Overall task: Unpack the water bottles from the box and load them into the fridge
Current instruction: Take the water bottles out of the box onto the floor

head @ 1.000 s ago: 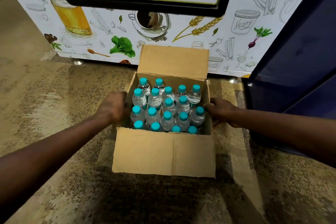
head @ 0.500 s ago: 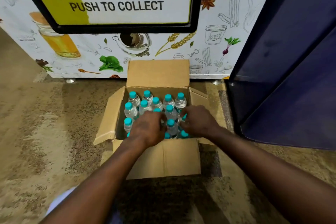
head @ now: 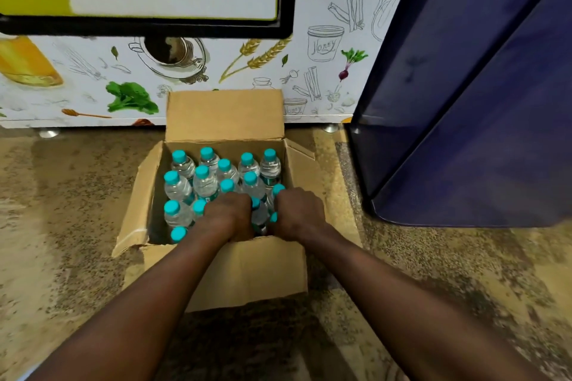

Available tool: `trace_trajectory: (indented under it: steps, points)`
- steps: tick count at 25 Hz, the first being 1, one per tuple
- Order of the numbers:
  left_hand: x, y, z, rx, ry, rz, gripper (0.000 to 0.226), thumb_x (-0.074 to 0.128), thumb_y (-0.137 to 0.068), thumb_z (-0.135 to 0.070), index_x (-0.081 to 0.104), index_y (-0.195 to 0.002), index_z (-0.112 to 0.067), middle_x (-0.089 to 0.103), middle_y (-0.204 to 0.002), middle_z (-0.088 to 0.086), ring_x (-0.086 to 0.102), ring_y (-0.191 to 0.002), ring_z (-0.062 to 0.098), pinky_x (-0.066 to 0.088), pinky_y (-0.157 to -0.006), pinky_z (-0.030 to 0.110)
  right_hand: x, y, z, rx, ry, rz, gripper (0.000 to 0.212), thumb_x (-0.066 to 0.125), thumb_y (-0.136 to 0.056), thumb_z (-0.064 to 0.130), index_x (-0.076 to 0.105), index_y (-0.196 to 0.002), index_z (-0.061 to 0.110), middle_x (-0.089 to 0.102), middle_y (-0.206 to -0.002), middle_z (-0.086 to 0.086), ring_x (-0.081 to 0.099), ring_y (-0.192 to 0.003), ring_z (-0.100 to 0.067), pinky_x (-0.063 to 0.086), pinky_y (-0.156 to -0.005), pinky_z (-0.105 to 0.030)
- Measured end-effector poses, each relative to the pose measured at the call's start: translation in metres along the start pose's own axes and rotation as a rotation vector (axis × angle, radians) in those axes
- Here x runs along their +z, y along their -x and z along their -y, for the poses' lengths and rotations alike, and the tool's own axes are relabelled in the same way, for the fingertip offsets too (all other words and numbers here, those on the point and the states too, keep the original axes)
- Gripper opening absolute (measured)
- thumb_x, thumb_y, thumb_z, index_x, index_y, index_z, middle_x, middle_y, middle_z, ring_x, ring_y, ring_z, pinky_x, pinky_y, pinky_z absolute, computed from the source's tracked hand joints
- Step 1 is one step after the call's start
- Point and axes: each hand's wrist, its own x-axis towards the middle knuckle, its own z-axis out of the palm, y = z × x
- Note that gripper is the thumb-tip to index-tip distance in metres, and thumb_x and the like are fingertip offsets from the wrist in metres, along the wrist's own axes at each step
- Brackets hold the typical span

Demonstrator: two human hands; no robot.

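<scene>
Box (head: 216,272) sits on speckled floor (head: 62,210) by printed cabinet (head: 325,77), blue door (head: 464,102) right; my left hand (head: 229,213) and right hand (head: 298,213) curl among bottles (head: 204,182), grip unclear.

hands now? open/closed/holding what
Left hand: fingers curled down among the bottles in the box; grip hidden.
Right hand: same, grip hidden.

Brown box (head: 247,269) open on floor, flaps up. Clear water bottles (head: 205,184) with blue caps stand packed inside. Dark blue fridge (head: 483,108) at right.
</scene>
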Motion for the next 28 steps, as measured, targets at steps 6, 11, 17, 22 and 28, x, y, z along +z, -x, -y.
trace_trajectory:
  steps: [6,11,17,22,28]
  points:
    - [-0.029,0.023,-0.010,0.057,-0.121,-0.130,0.045,0.077,-0.083,-0.037,0.063,-0.122,-0.021,0.062,-0.122,0.005,0.060,-0.112,0.023,0.051,-0.087,0.036,-0.038,0.023,-0.027,0.059,-0.522,-0.324,0.024,0.074,-0.083,0.042,0.072,-0.093,0.021,0.066,-0.079,0.010,0.059,-0.066,0.000,0.047,-0.060,-0.020]
    - [-0.072,0.059,-0.016,0.130,-0.035,-0.351,0.046,0.072,-0.080,-0.054,0.065,-0.114,-0.023,0.065,-0.109,0.002,0.059,-0.102,0.021,0.048,-0.077,0.032,-0.080,0.033,-0.074,0.143,-0.675,-0.630,0.019,0.074,-0.082,0.036,0.075,-0.090,0.019,0.072,-0.080,0.008,0.067,-0.071,-0.007,0.060,-0.066,-0.038]
    - [-0.076,0.064,-0.046,0.433,0.392,-0.638,0.033,0.072,-0.085,-0.038,0.061,-0.110,-0.021,0.063,-0.101,-0.003,0.056,-0.095,0.017,0.043,-0.079,0.031,-0.047,0.031,-0.108,0.172,-0.519,-0.578,0.021,0.074,-0.085,0.035,0.074,-0.097,0.018,0.071,-0.083,0.007,0.063,-0.071,-0.008,0.058,-0.067,-0.040]
    - [-0.047,0.038,-0.080,0.513,0.445,-0.678,0.032,0.072,-0.085,-0.024,0.059,-0.111,-0.015,0.059,-0.109,0.003,0.056,-0.098,0.022,0.038,-0.078,0.032,-0.002,0.030,-0.140,0.245,-0.485,-0.409,0.027,0.075,-0.088,0.031,0.071,-0.110,0.017,0.068,-0.099,-0.002,0.061,-0.083,-0.015,0.054,-0.076,-0.035]
    - [0.003,0.010,-0.102,0.507,0.206,-0.441,0.039,0.068,-0.089,-0.023,0.052,-0.123,-0.014,0.056,-0.121,0.007,0.058,-0.107,0.027,0.049,-0.088,0.041,0.021,0.028,-0.151,0.234,-0.475,-0.317,0.028,0.074,-0.089,0.029,0.069,-0.115,0.017,0.060,-0.098,-0.002,0.057,-0.087,-0.017,0.052,-0.082,-0.037]
